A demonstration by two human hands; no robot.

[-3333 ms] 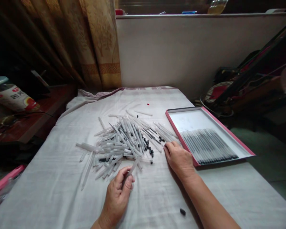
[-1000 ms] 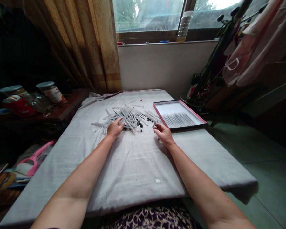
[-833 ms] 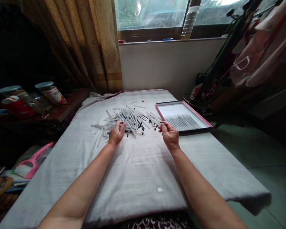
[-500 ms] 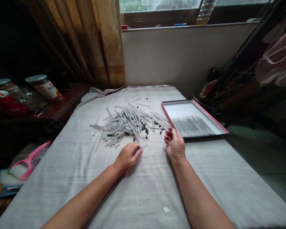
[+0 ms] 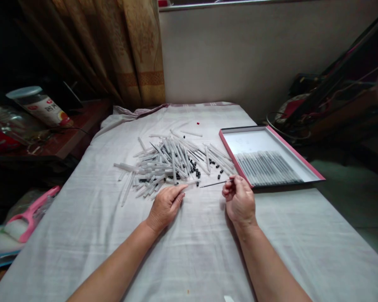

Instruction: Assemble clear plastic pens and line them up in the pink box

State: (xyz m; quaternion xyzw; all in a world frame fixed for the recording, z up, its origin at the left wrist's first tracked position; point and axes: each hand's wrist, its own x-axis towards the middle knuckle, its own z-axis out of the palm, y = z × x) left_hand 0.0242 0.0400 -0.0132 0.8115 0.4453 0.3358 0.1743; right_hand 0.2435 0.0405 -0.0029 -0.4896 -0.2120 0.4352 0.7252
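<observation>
My left hand (image 5: 166,206) is closed in a pinch on a translucent pen barrel (image 5: 190,183) that sticks out to the right of its fingertips. In my right hand (image 5: 240,199) is a thin dark pen refill (image 5: 212,184), pinched at one end, its tip pointing left toward the barrel; a gap separates the two. Just beyond my left hand lies a heap of clear pen barrels (image 5: 164,163), with small black pen caps (image 5: 219,176) scattered along its right side. A shallow pink-edged box (image 5: 271,136) beyond my right hand holds a row of pens (image 5: 264,167).
A pale cloth (image 5: 189,251) covers the table. To the left, a lidded jar (image 5: 39,107) stands on a reddish-brown side table, and a pink-handled object (image 5: 28,216) lies lower down. Curtain (image 5: 138,54) and wall (image 5: 214,54) close off the far side.
The camera view has tilted down. The left hand's barrel and the right hand's refill now point more nearly at each other, and the gap between them has narrowed.
</observation>
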